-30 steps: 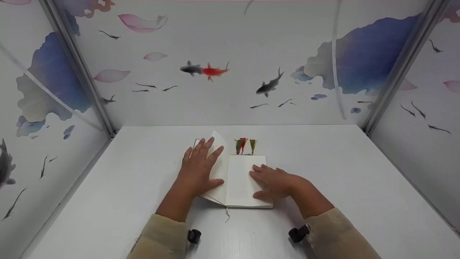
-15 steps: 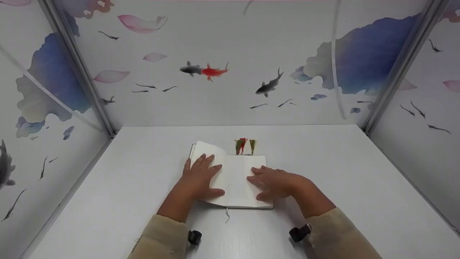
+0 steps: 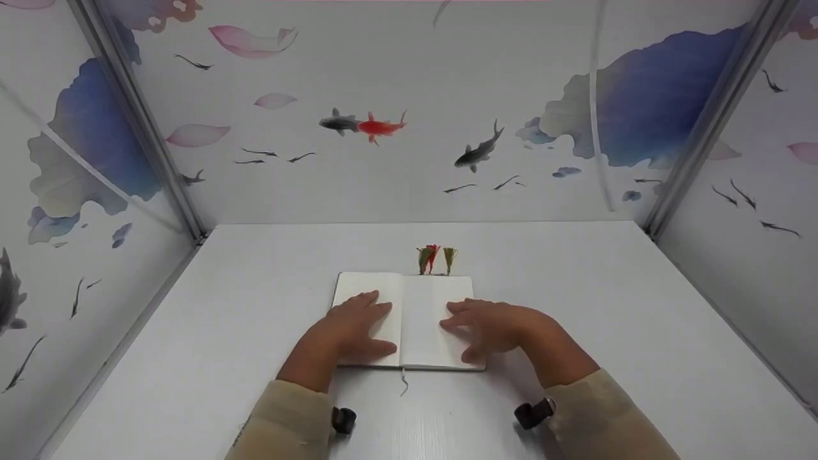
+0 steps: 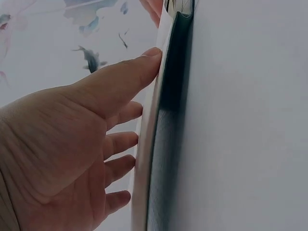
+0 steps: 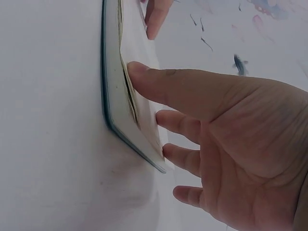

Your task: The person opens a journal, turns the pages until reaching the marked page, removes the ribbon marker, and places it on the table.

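Observation:
A notebook (image 3: 418, 319) with blank cream pages and a dark teal cover (image 4: 161, 144) lies spread flat on the table. My left hand (image 3: 354, 326) rests on the left page, fingers spread, thumb (image 4: 139, 67) near the lower edge. On the right page rests my right hand (image 3: 489, 326), its fingers apart and its thumb (image 5: 159, 84) touching the paper close to the lower edge. Neither hand grips anything. A thin ribbon (image 3: 404, 382) hangs out below the spine. Green and red tassels (image 3: 429, 259) stick out past the top edge of the right half.
The notebook lies on a white table (image 3: 575, 275). Behind it stands a white panel (image 3: 409, 185) printed with fish, petals and blue shapes. Similar side panels rise at left and right, with metal posts (image 3: 709, 121) at the back corners.
The left-hand pages have gone from raised to lying flat. My left hand has come down and toward me with them. The right hand has stayed on its page, shifting only slightly.

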Motion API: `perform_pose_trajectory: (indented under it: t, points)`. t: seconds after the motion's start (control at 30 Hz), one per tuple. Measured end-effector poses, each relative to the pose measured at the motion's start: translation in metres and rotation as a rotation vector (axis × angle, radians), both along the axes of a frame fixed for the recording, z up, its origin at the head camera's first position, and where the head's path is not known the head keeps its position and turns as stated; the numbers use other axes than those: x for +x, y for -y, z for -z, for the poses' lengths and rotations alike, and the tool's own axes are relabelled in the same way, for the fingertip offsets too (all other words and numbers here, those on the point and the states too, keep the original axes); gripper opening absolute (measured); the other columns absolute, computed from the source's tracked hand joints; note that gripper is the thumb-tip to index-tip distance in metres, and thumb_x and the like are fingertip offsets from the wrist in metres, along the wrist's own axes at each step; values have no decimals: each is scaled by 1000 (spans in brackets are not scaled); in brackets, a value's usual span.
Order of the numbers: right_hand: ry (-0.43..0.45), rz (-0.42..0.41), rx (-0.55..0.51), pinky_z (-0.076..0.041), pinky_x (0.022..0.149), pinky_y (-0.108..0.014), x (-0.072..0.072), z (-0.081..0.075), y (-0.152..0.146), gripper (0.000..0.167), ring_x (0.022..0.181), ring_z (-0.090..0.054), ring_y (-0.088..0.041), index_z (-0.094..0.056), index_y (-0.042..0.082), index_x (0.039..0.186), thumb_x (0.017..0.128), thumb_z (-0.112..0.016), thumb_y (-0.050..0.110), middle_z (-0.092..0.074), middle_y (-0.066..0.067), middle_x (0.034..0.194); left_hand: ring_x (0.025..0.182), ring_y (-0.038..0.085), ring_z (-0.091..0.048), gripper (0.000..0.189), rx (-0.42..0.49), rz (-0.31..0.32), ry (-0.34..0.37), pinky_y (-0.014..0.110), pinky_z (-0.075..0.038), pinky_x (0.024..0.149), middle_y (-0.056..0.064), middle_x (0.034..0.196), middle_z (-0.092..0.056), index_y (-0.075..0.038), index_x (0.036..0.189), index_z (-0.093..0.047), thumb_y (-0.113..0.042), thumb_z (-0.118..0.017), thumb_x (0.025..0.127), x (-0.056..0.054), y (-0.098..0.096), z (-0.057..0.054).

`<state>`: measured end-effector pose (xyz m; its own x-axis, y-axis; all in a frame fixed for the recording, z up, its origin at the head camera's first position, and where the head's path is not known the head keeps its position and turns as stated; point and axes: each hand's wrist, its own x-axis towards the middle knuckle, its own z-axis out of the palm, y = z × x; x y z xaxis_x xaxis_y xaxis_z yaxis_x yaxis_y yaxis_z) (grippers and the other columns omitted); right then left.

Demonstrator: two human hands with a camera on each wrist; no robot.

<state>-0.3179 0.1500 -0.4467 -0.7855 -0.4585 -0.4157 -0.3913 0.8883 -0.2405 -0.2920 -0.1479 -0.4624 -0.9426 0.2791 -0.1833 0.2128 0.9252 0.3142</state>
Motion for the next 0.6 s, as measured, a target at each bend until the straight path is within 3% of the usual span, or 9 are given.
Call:
perform_pose_trajectory:
  t: [0.27,0.6]
  points:
    - [-21,-45,-19,-25,133,-61,3,-4,-4,86,169,-22,-24,-51,42,159,83,-92,42,-31,12,177,168,29,-23,84,20,-12,67,56,-25,135,1,180,-26,-31,166,-41,-54,-77,95,1,0,-1]
    - [-30,-4,8,-29,129,-67,7,-5,1,89,166,-30,-24,-54,47,155,76,-96,43,-38,13,174,169,28,-21,85,-7,-24,89,59,-22,135,-1,181,-24,-33,168,-38,-58,-75,95,1,-1,1]
